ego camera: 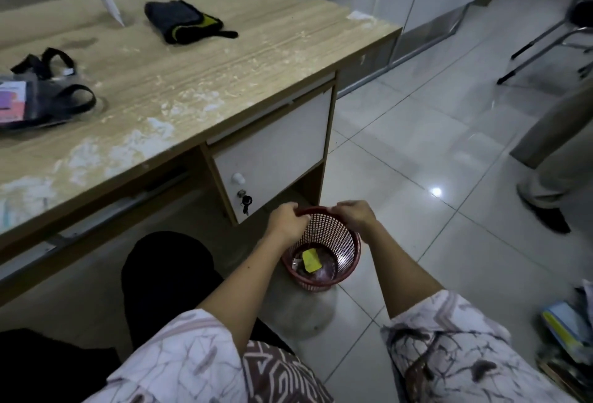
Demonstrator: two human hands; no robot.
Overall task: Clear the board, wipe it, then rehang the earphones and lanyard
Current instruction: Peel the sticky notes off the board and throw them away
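A red mesh waste basket (345, 242) stands on the tiled floor beside the desk, with a yellow scrap (311, 259) and other litter inside. My left hand (285, 221) grips its far-left rim and my right hand (354, 214) grips its far-right rim. On the wooden desk (192, 81) a black lanyard with a clear badge holder (38, 94) lies at the far left. A dark folded cloth with yellow-green trim (184, 20) lies further back. A white board's corner (110, 1) rests on the desk at the back. No earphones show.
A white cabinet door with a knob and key (247, 200) is just left of the basket. Another person's leg and shoe (545, 197) stand at the right. Chair legs (545, 46) are at the far right, and a pile of books and papers (568, 332) lies on the floor.
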